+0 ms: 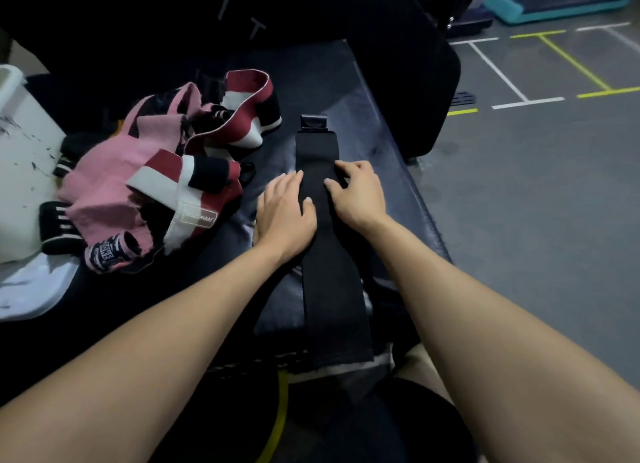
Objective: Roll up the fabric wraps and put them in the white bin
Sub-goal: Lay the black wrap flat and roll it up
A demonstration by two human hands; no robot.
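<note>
A long black fabric wrap [330,282] lies flat along a black padded bench [381,123], its far end carrying a shiny black tab. My left hand [284,213] rests flat on the wrap's left edge with straight fingers. My right hand [358,194] presses on the wrap's right side, fingers slightly bent and holding nothing. To the left lies a tangled pile of pink, red, white and black wraps [156,175]. The white bin [20,157] stands at the far left, partly out of view.
A small rolled pink-and-black wrap [110,253] lies at the pile's near edge. A white lid or tray [31,289] sits below the bin. Grey floor with white and yellow tape lines [540,91] stretches right of the bench. Dark gym equipment stands behind.
</note>
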